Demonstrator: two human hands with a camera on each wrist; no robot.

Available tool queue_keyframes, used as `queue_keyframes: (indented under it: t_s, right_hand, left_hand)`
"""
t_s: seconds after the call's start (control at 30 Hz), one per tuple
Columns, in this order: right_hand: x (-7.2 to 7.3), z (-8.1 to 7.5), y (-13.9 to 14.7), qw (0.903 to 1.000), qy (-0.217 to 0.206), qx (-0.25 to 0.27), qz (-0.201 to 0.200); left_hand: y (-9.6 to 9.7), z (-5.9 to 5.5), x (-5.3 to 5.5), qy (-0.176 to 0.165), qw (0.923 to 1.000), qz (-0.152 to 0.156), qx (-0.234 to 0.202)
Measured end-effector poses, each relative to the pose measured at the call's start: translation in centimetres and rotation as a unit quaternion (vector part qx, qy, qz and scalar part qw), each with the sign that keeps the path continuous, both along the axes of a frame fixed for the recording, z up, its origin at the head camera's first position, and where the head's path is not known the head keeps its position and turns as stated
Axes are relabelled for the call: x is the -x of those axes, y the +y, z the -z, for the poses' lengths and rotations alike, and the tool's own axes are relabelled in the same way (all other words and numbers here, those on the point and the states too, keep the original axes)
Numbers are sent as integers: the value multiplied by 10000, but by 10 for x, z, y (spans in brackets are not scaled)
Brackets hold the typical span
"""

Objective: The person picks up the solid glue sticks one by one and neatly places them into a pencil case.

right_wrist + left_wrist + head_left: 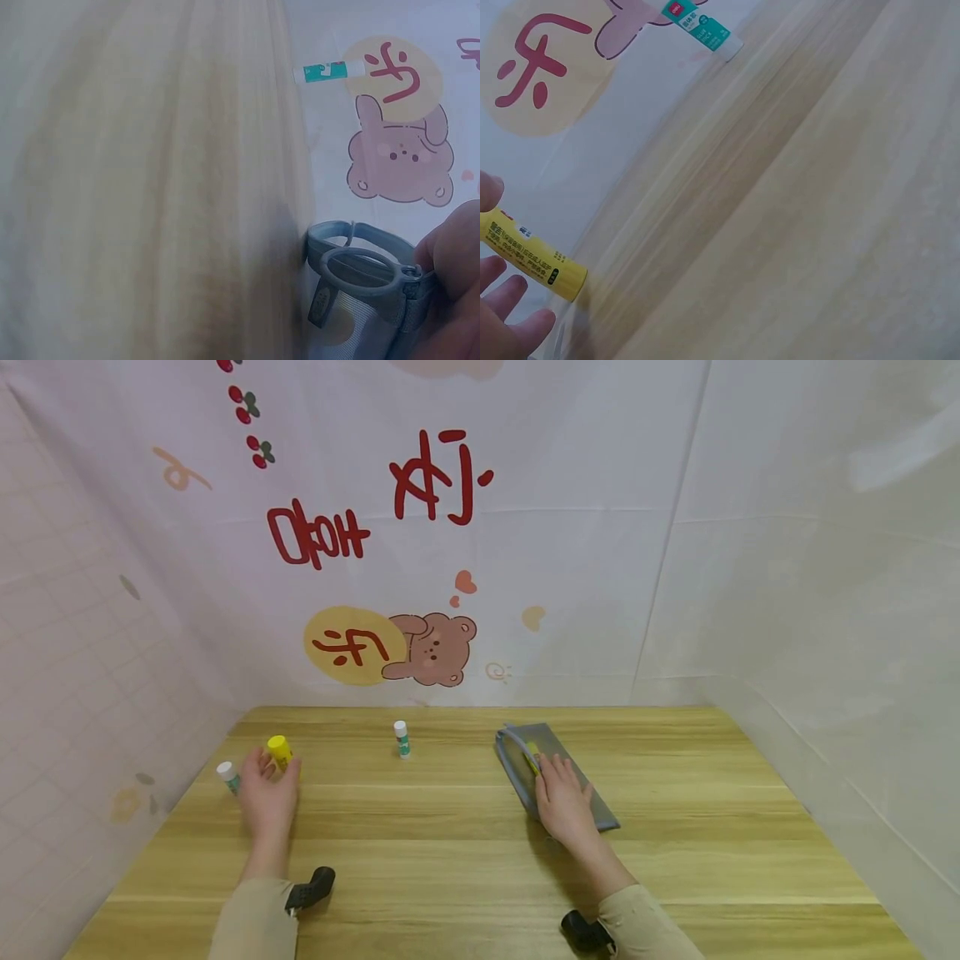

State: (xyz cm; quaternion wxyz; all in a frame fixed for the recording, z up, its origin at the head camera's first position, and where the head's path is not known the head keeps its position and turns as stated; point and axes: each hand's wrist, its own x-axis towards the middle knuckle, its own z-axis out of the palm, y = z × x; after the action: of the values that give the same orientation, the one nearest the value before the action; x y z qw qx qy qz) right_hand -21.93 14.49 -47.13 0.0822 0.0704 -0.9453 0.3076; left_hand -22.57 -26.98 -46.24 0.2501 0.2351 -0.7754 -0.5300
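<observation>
Grey see-through mesh pouch (555,742), blue-grey-edged; yellow cylindrical tube (536,259), dark-lettered.

Two green-labelled glue sticks (402,741) (229,777), one yellow tube (281,750), one grey pouch (557,741), one yellow-green item (533,749) in it, one table (435,860)

A wood-grain table (420,852) bears a grey pouch (553,742), two green-labelled tubes (403,742) and a yellow tube (281,748).

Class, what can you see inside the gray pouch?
Something yellow-green appears to be inside the gray pouch; what it is cannot be told. The right hand covers part of the pouch, hiding anything underneath.
</observation>
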Motion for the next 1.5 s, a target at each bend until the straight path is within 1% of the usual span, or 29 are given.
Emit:
queue_keyframes:
  t_s: [0.23,0.33,0.47,0.6,0.83,1.03,1.13,1.3,1.5]
  right_hand:
    - [1,0,0,10000,-2,27,-12]
    - [2,-1,-1,10000,-31,52,-13]
    - [2,-1,-1,10000,-54,80,-8]
    - [2,-1,-1,10000,-45,66,-4]
    - [2,0,-1,10000,-33,53,-17]
    - [1,-1,0,9999,-67,79,-17]
    - [0,-1,0,9999,-91,91,-14]
    - [-1,-2,-1,9999,-88,109,-8]
    - [-1,-2,-1,9999,-84,97,12]
  left_hand:
    - [-4,4,5,124,9999,105,-53]
    - [-5,4,7,130,9998,168,-53]
    - [-5,3,7,91,9998,171,-81]
    - [-6,3,7,19,9999,116,-112]
    - [-6,4,8,91,10000,-1,29]
    - [-5,7,10,64,9999,-86,87]
    - [-4,7,10,30,9999,-65,92]
    - [-2,7,8,-132,9999,28,65]
    - [0,9,6,-80,9998,90,143]
